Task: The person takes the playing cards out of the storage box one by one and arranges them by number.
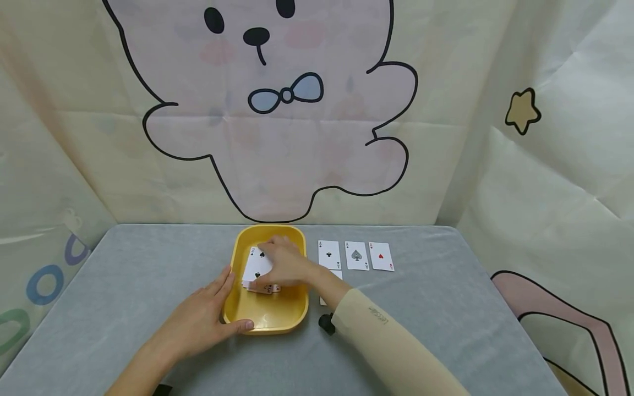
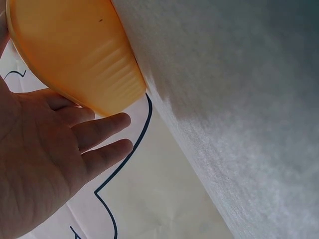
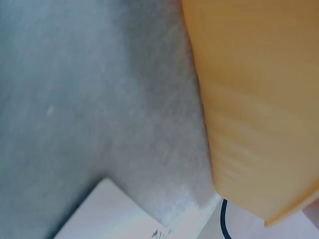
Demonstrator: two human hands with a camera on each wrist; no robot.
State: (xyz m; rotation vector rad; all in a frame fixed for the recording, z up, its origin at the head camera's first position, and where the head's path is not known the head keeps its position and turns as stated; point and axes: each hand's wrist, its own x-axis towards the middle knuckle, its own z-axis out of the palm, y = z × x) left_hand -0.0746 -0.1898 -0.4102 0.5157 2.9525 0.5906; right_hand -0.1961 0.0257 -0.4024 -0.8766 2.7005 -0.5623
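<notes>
A yellow plastic tray (image 1: pixel 267 320) stands on the table with several playing cards in it. Inside it, my right hand (image 1: pixel 287 263) holds a white playing card (image 1: pixel 256 265) with black pips, thumb at its near edge and fingers at its far edge. Other cards (image 1: pixel 264 289) lie beneath, partly covered. My left hand (image 1: pixel 210 311) rests against the tray's left side, its fingers fairly straight along the wall and its thumb by the near rim. In the left wrist view, those fingers are spread beside the tray. The right wrist view hardly shows the right hand.
Right of the tray lie face-up aces of clubs (image 1: pixel 329 254), spades (image 1: pixel 356 256) and hearts (image 1: pixel 381 257) in a row. More card edges (image 1: pixel 338 273) show below the ace of clubs, mostly hidden by my right forearm. A grey cloth (image 1: pixel 426 308) covers the table; a printed curtain hangs behind.
</notes>
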